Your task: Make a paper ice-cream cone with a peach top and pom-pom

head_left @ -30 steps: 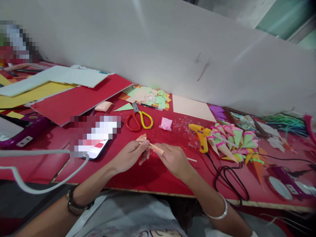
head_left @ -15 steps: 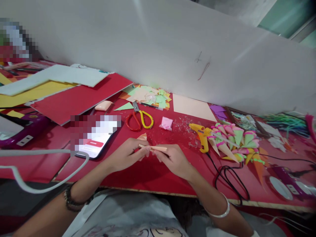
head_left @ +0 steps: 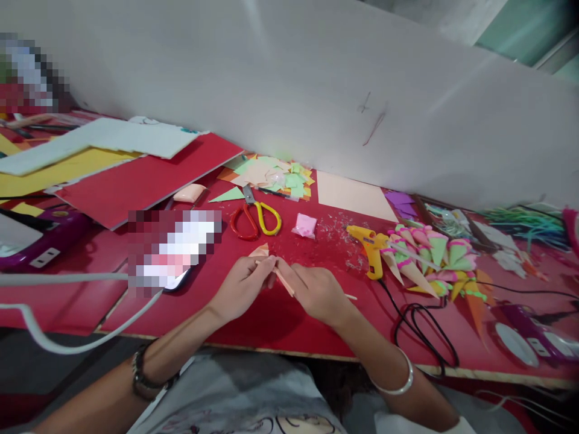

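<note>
My left hand point(head_left: 244, 284) and my right hand point(head_left: 319, 293) meet over the red tabletop, both closed on a folded or rolled piece of peach paper point(head_left: 284, 282). One pale corner of the paper sticks up beyond my left fingers, and a narrow edge slants down by my right fingers. Most of the paper is hidden by the hands. Beyond them lie scissors point(head_left: 256, 220) with one red and one yellow handle, and a small pink packet point(head_left: 305, 225). A thin pale stick point(head_left: 350, 296) shows beside my right wrist.
To the right are a yellow glue gun point(head_left: 368, 250) with a black cord and a heap of small paper cones point(head_left: 429, 250). A phone point(head_left: 181, 278) lies left, under a white cable point(head_left: 67, 348). Paper scraps point(head_left: 275, 175) and a red board point(head_left: 154, 181) lie farther back.
The paper between my hands has turned from nearly level to slanting down to the right. My right hand has rolled over it, and the thin pale stick has come into view.
</note>
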`<move>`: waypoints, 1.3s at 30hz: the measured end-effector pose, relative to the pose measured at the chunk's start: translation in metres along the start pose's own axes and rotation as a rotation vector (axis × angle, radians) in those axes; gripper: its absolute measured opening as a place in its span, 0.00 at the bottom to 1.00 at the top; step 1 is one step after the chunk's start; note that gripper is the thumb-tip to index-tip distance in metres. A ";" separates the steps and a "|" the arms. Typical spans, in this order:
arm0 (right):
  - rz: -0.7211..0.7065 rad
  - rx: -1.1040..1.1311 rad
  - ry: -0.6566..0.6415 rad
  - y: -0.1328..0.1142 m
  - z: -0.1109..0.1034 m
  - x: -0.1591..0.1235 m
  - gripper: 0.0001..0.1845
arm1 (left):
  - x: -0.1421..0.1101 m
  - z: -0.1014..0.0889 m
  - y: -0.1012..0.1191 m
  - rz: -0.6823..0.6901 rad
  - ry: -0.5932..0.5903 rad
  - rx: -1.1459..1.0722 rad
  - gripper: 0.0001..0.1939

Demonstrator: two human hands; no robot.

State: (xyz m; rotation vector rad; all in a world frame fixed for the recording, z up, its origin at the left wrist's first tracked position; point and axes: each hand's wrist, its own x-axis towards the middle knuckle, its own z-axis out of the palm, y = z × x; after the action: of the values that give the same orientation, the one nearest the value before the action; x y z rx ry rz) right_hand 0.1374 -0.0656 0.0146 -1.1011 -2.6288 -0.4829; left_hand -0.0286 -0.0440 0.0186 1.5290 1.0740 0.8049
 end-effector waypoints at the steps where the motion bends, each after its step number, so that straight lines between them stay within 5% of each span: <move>1: -0.014 -0.023 0.023 -0.001 0.001 0.000 0.19 | 0.001 0.001 0.001 -0.033 0.000 -0.014 0.23; 4: -0.016 -0.042 0.047 -0.003 0.001 0.002 0.18 | 0.002 0.001 0.003 -0.131 -0.031 -0.037 0.25; 7: 0.127 0.081 -0.025 -0.004 -0.003 0.007 0.16 | 0.003 -0.002 0.004 -0.098 -0.064 0.004 0.26; 14: 0.370 1.157 -0.282 0.007 -0.020 0.013 0.20 | 0.007 -0.026 0.009 0.352 -0.137 0.511 0.13; 17: 0.377 1.322 -0.331 0.009 -0.023 0.012 0.20 | 0.010 -0.035 0.010 0.507 -0.251 0.728 0.14; 21: 0.336 1.035 -0.195 0.004 -0.023 0.011 0.18 | 0.009 -0.036 0.016 0.454 -0.236 0.647 0.18; 27: 0.103 0.127 -0.075 0.000 -0.010 0.003 0.16 | 0.005 -0.023 0.015 0.007 -0.250 0.237 0.24; 31: 0.015 -0.034 -0.045 0.001 -0.006 0.001 0.16 | 0.004 -0.015 0.007 -0.199 -0.238 0.067 0.25; 33: 0.111 0.069 -0.113 0.002 -0.008 0.004 0.14 | 0.003 -0.015 0.005 -0.098 -0.181 0.181 0.25; 36: 0.251 0.438 -0.221 0.004 -0.018 0.009 0.14 | 0.002 -0.022 0.007 0.288 -0.096 0.600 0.22; 39: 0.209 0.819 -0.309 0.007 -0.028 0.012 0.17 | 0.004 -0.031 0.010 0.641 -0.180 0.895 0.20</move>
State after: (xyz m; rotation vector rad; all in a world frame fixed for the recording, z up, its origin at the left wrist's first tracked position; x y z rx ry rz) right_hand 0.1373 -0.0640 0.0459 -1.1715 -2.4748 0.7985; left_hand -0.0533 -0.0294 0.0354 2.7356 0.8359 0.5884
